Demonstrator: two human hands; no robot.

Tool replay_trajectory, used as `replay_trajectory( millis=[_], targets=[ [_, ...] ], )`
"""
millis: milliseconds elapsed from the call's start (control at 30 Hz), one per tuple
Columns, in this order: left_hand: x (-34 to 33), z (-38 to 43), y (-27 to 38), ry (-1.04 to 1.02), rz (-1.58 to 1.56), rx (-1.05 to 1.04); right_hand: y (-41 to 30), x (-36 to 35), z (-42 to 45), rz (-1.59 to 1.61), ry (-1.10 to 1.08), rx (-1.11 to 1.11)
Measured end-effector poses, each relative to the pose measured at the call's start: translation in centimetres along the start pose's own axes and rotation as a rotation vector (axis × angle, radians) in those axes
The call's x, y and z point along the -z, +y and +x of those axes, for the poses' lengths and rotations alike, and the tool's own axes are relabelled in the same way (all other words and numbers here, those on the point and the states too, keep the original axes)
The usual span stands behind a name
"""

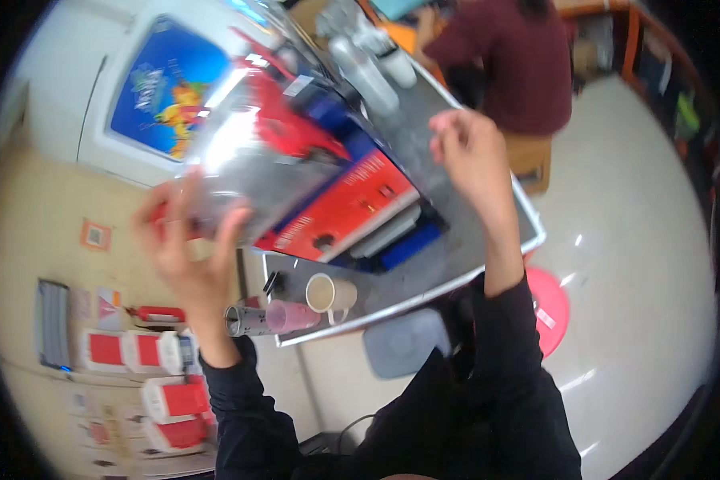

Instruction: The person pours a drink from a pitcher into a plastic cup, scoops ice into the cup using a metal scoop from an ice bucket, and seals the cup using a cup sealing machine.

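My left hand [198,252] grips the left end of a toy-car box [351,207], its fingers spread around the clear plastic window [228,144]. A red toy car [294,129] shows behind the glossy plastic. The box has a red printed panel and blue and black parts, and is tilted above the grey table [456,246]; whether it touches the tabletop I cannot tell. To the right of the box, my right hand [471,150] is raised over the table, fingers curled together, with nothing visible in them. Blur softens the fingertips and the box.
A beige mug [330,294], a pink cup [291,316] and a patterned tumbler [246,321] stand near the table's front left corner. Clear plastic bottles [363,75] are at the back. A person in a maroon shirt [510,66] sits beyond the right edge. Stools [405,345] stand close by.
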State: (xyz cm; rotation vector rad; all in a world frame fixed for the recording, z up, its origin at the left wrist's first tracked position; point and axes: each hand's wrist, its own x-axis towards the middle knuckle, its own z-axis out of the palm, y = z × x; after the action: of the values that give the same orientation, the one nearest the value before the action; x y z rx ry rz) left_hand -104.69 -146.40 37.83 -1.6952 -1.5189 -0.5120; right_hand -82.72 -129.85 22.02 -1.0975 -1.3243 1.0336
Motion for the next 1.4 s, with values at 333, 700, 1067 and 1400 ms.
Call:
replay_trajectory(
  millis=[333, 700, 1067, 1400],
  targets=[
    [0.1, -1.6, 0.2, 0.154, -0.09, -0.008, -21.9, -12.9, 21.2, 0.259, -0.069, 0.456],
    [-1.0, -2.6, 0.8, 0.212, -0.029, -0.057, -24.6, -7.6, 15.2, 0.512, -0.332, 0.36],
    [-1.3, -2.3, 1.7, 0.243, 0.061, -0.059, -21.7, -3.6, 7.4, 0.526, -0.148, 0.677],
    [-2.3, -2.4, 3.2, 0.257, 0.16, -0.06, -12.1, 0.7, -0.7, 0.719, -0.006, 0.792]
  ],
)
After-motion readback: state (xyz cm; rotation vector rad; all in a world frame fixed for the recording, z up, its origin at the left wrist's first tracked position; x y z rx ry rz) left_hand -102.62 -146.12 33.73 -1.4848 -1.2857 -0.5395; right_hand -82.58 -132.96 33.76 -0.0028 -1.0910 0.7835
